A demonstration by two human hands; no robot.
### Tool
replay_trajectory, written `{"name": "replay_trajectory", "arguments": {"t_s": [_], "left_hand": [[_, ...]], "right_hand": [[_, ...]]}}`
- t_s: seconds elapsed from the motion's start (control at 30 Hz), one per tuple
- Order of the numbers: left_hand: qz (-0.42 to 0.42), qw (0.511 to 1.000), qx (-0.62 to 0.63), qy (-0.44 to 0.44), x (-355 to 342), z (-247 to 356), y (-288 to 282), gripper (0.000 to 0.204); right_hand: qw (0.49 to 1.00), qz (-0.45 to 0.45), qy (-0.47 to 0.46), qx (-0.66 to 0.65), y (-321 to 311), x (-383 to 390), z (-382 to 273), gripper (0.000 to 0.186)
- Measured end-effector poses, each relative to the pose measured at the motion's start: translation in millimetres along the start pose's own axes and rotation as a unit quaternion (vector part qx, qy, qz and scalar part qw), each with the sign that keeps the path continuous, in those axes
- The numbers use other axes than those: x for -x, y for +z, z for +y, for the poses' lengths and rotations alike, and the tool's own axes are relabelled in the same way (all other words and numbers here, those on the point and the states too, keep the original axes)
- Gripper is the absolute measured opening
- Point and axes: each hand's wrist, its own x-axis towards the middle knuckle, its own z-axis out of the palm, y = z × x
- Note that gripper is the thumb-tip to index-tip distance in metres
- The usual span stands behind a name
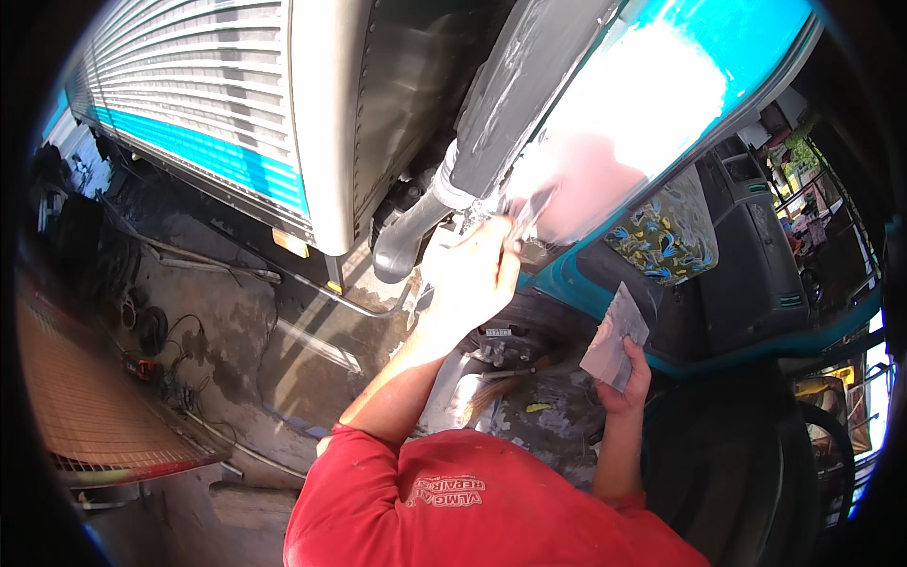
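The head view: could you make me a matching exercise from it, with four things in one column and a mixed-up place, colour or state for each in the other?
Things:
1. left hand
2. right hand
3. pinkish patch
4. shirt

Places, colours or states:
A. red
B. gripping a flat plate
C. on the turquoise panel
D. holding a thin tool

Right pairs: 1-D, 2-B, 3-C, 4-A
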Motion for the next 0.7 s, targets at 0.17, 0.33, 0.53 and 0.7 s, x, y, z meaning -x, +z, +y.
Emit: {"name": "replay_trajectory", "arguments": {"t_s": [0.17, 0.33, 0.53, 0.7], "left_hand": [[0.139, 0.973, -0.023, 0.183, -123.7, 50.2, -25.1, 0.035], [0.128, 0.963, -0.126, 0.201, -200.7, 96.7, -16.5, 0.017], [0.094, 0.957, -0.172, 0.215, -202.1, 90.8, 6.3, 0.025], [0.003, 0.979, -0.202, 0.035, -142.9, 47.5, 24.5, 0.028]], "right_hand": [[0.992, 0.101, -0.019, 0.077, 4.5, 9.4, 24.7, 0.049], [0.992, 0.117, -0.015, 0.049, -13.3, 21.0, 23.8, 0.047], [0.995, 0.095, -0.013, 0.026, -41.2, 28.3, 16.7, 0.046], [0.993, 0.117, 0.012, 0.025, -53.6, 30.3, 8.4, 0.042]]}}
